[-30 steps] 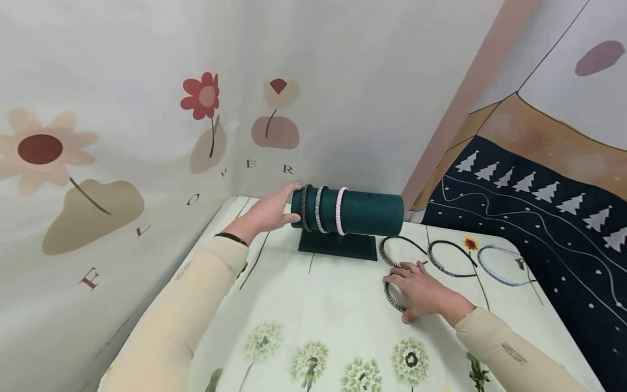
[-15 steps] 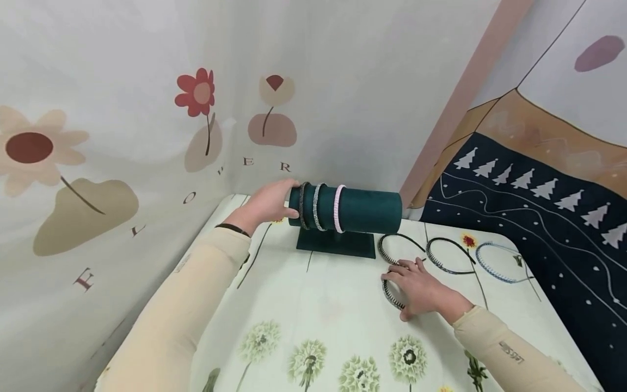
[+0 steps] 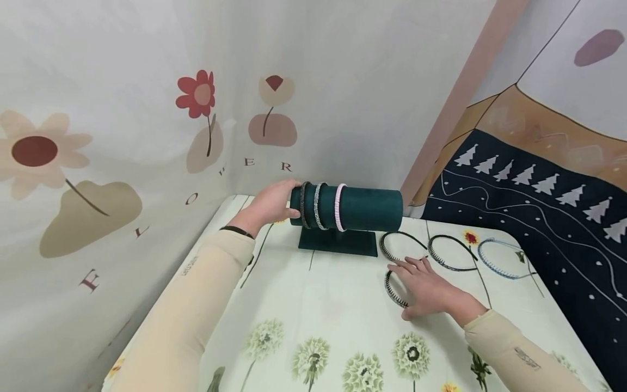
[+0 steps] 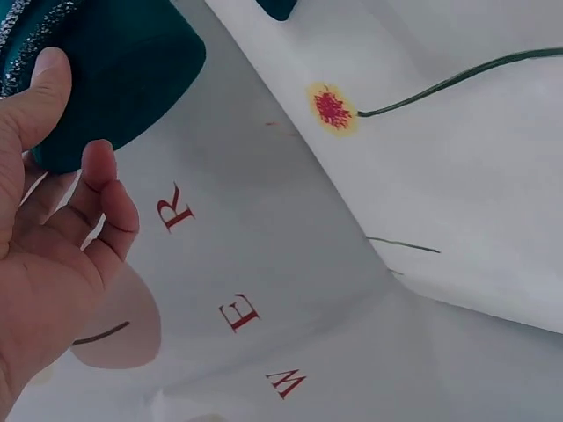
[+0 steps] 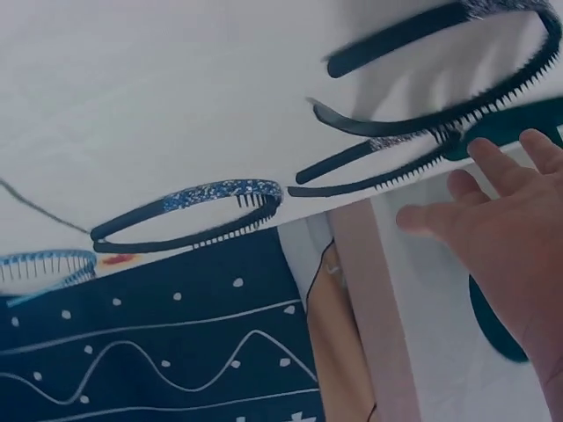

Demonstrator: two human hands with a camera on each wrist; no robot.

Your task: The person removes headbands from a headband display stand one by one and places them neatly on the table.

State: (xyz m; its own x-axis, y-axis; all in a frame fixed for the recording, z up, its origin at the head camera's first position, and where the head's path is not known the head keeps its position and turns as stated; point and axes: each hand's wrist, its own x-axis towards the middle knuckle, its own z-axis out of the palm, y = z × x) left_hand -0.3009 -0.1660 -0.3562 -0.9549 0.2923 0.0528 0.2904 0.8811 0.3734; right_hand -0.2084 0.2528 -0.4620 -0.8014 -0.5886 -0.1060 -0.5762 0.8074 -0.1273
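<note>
A dark green roll-shaped headband stand (image 3: 374,209) carries three headbands near its left end: a dark one (image 3: 303,206), a silver one (image 3: 317,207) and a pink one (image 3: 338,208). My left hand (image 3: 270,206) grips the roll's left end, thumb in front by the dark band, as the left wrist view also shows. My right hand (image 3: 425,287) lies spread over a black toothed headband (image 3: 390,293) on the table, partly hiding it. In the right wrist view that headband (image 5: 396,35) has a glittery section, and the fingers extend near it without curling round it.
Three more headbands lie in a row right of the stand: a black one (image 3: 387,251), a black one with blue glitter (image 3: 435,258) and a light blue one (image 3: 490,265). The flower-printed tablecloth (image 3: 333,294) meets a pale printed curtain (image 3: 362,109) behind.
My right hand has shifted a little to the right over the headband in the last half second. My left hand keeps its hold on the stand, and the view has moved slightly.
</note>
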